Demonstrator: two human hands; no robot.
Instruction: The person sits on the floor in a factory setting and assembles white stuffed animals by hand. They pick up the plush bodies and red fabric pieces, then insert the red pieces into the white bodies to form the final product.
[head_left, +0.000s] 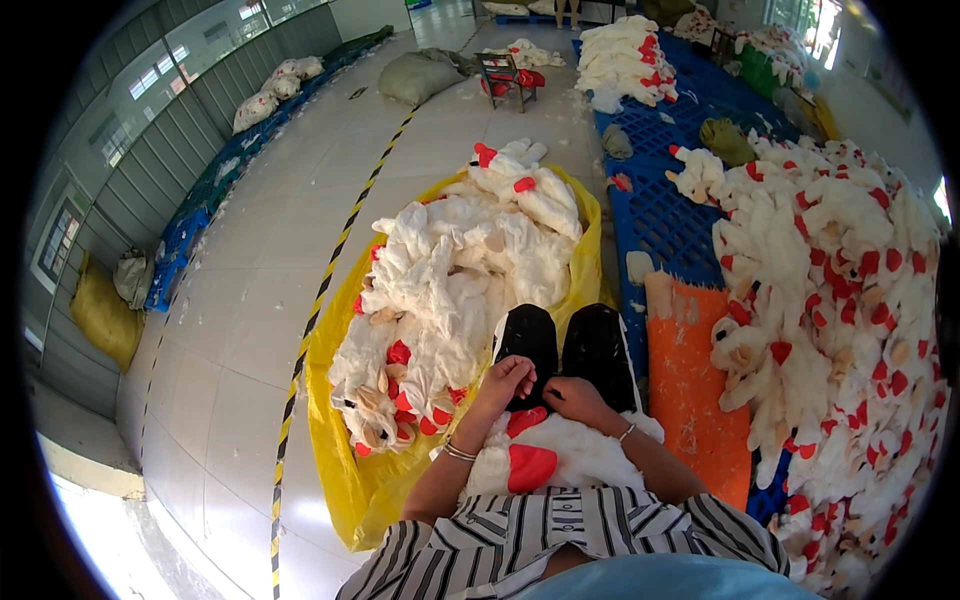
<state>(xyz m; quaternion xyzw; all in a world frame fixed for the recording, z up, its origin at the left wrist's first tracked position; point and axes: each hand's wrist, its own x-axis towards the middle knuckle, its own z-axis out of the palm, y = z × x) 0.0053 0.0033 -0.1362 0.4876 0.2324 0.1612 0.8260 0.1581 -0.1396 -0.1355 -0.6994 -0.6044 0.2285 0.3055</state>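
A white plush animal skin (580,450) with red patches lies limp across my lap. Just above its far end, my left hand (510,380) is closed, its thumb and fingers drawn together. Close by on the right, my right hand (576,398) is curled with the knuckles up. Whatever the fingers hold, if anything, is too small or hidden to make out. Beyond both hands are two black rounded shapes (528,340), my shoes or knees. Left of them, a heap of white plush skins (460,260) with red parts lies on a spread yellow sack (340,480).
On the right, a large pile of white and red plush skins (850,300) covers blue pallets (665,215). An orange mat (690,390) lies beside my right leg. A small chair (508,80) and a stuffed sack (420,76) stand farther off. Striped tape (322,290) runs along the floor.
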